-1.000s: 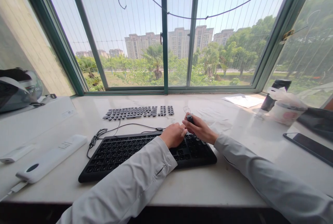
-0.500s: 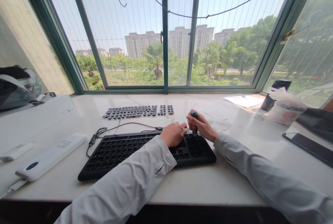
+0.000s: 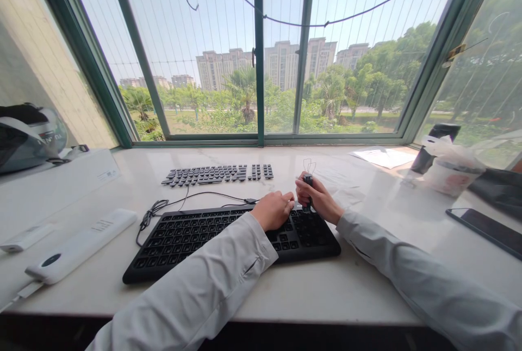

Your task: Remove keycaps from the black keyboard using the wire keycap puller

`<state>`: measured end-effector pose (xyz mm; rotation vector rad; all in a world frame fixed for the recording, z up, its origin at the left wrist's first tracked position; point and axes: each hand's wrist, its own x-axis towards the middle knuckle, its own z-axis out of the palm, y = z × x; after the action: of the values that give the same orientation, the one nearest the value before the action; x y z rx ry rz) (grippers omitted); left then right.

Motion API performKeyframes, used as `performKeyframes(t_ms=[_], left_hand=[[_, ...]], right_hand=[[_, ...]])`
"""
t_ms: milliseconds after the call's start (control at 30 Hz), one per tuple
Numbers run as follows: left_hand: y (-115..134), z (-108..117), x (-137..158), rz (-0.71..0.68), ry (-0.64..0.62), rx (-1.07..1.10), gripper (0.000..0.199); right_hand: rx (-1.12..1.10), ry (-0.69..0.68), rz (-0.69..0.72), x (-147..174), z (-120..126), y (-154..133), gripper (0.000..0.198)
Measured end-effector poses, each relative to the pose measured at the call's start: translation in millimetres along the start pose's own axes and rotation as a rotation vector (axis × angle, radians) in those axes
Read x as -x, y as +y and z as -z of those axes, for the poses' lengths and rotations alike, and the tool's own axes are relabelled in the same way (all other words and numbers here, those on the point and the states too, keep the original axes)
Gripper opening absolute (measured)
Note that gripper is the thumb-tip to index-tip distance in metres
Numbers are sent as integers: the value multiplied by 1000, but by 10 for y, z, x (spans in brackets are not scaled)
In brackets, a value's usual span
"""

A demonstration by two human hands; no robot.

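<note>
A black keyboard [image 3: 175, 237] lies on the white surface, its left part and number pad stripped of keycaps. My left hand [image 3: 274, 211] rests over its back edge with curled fingers, gripping it there; the fingertips are partly hidden. Held upright in my right hand [image 3: 318, 199] is a black keycap puller [image 3: 309, 180] with thin wire loops at the top. The puller's lower end touches or nearly touches the number pad area. Behind the keyboard, removed keycaps [image 3: 207, 173] are laid out in rows.
A coiled cable [image 3: 150, 211] lies behind the keyboard. On the left are a white power bank [image 3: 81, 248], a white box [image 3: 73, 177] and a helmet [image 3: 32, 136]. To the right are a phone [image 3: 485, 229], a bagged cup [image 3: 452, 174] and paper [image 3: 383, 157]. Windows stand behind.
My right hand and the keycap puller have shifted very slightly to the right. My left hand and the keyboard stay about where they were.
</note>
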<state>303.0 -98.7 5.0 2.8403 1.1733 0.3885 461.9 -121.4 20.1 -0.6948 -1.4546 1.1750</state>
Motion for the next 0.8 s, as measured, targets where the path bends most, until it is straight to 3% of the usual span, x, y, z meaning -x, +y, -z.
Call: performKeyframes(t_ms=[267,500,700,800], left_hand=[[-24,-38,-18,-5,21,-11,34],[-4,-10,0,-4,34,20,33],[20,24,12,8,13,0,32],[11,9,0,-12,12,-14,33]], right_hand=[[133,-82,0,-8,30,36,33],[251,-62,-27,-66,-6,21,35],[230,10,-42,-86,52,-57,37],[87,65,-5,-71,76,-147,35]])
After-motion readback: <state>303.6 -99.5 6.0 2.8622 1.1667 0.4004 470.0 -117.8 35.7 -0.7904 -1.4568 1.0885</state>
